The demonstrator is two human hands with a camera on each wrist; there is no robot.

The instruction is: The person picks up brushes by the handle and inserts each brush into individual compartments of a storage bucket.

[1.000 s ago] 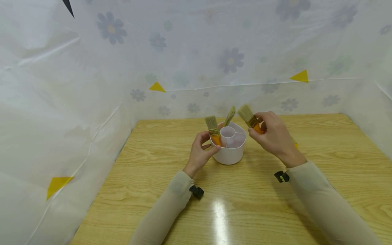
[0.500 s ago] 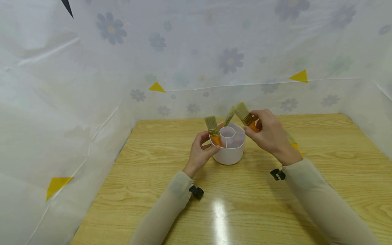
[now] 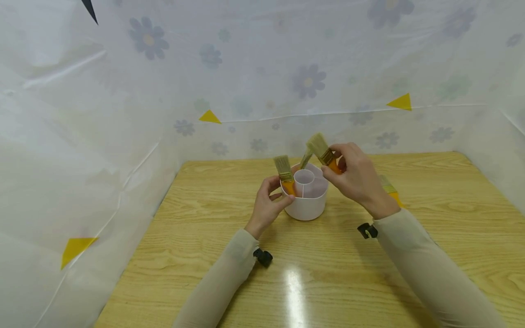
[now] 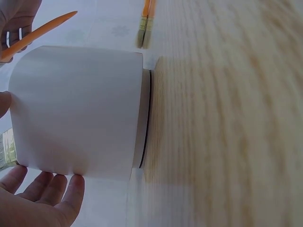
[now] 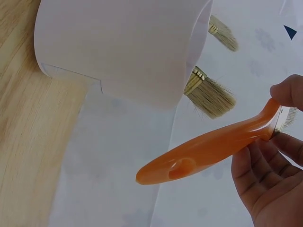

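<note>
My left hand holds a white round holder by its left side, with the thumb at the rim. In the left wrist view its fingers lie along the holder's wall. Inside, the holder has dividers and a central tube. One paintbrush stands bristles up in its left part, and another brush leans at the back. My right hand pinches a third paintbrush near its metal band, above the holder's right rim. Its orange handle slants down in the right wrist view, bristles upward.
To the right of the holder, partly behind my right wrist, more brushes lie on the wooden table; the left wrist view shows two brushes side by side. White flowered sheeting with yellow triangles closes off the back and left.
My right hand has moved left and slightly up with its paintbrush, so the bristles now overlap the back brush in the head view. The left hand and holder have stayed put.
</note>
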